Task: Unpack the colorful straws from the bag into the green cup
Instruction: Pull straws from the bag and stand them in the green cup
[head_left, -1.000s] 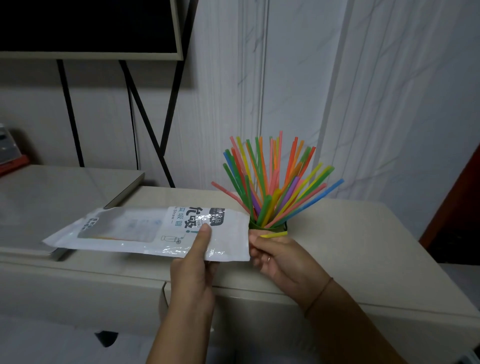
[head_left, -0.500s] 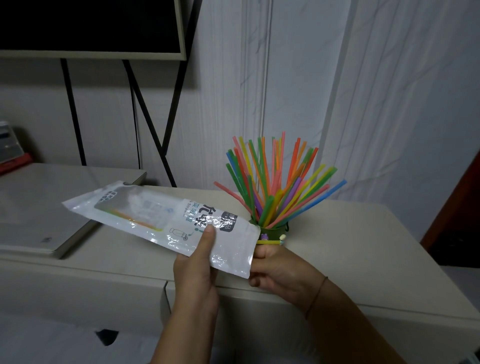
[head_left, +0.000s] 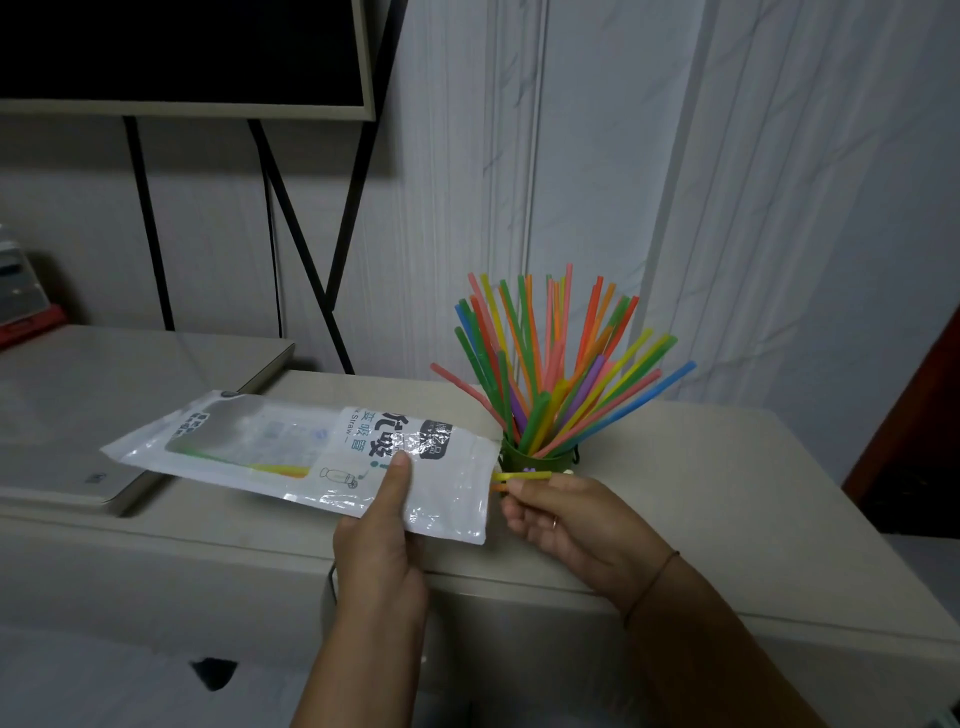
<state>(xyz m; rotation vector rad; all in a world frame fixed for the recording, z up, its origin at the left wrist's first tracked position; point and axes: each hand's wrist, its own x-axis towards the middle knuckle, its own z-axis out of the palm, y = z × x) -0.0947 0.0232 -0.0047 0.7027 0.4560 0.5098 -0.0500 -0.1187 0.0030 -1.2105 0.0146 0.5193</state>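
While the left hand (head_left: 382, 525) grips the white plastic bag (head_left: 311, 457) near its open end, thumb pressed on the printed front, the right hand (head_left: 566, 519) pinches the ends of a yellow straw (head_left: 522, 475) and an orange one sticking out of the bag's mouth. More straw colour shows through the bag's clear window. Just behind the right hand, the green cup (head_left: 535, 457) stands on the pale surface (head_left: 727, 493), holding a fanned bunch of straws (head_left: 556, 374) in many colours.
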